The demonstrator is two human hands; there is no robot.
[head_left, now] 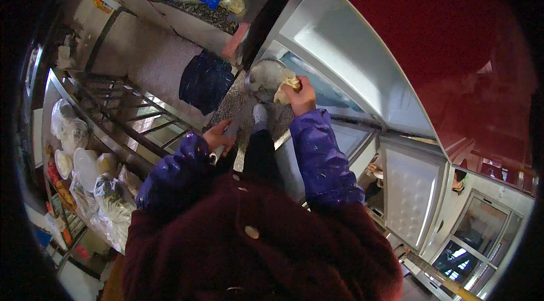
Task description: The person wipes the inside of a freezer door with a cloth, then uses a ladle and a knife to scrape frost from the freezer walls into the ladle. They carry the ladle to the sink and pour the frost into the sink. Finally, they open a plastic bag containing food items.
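My right hand (pixel 301 96) is closed on a pale, crumpled item (pixel 284 91), perhaps cloth, at the edge of a round metal basin (pixel 262 74) near the middle of the view. Lower and to the left, my left hand (pixel 219 138) has curled fingers around something greyish that I cannot make out. My shoe (pixel 260 114) is below the basin on a speckled surface.
An open white appliance (pixel 405 188) with a red exterior (pixel 430 40) fills the right side. A metal rack (pixel 90 111) with bagged items and plates (pixel 85 169) stands left. A dark mat (pixel 201 83) lies beyond. A speckled counter (pixel 212 15) holds plastic bags at top.
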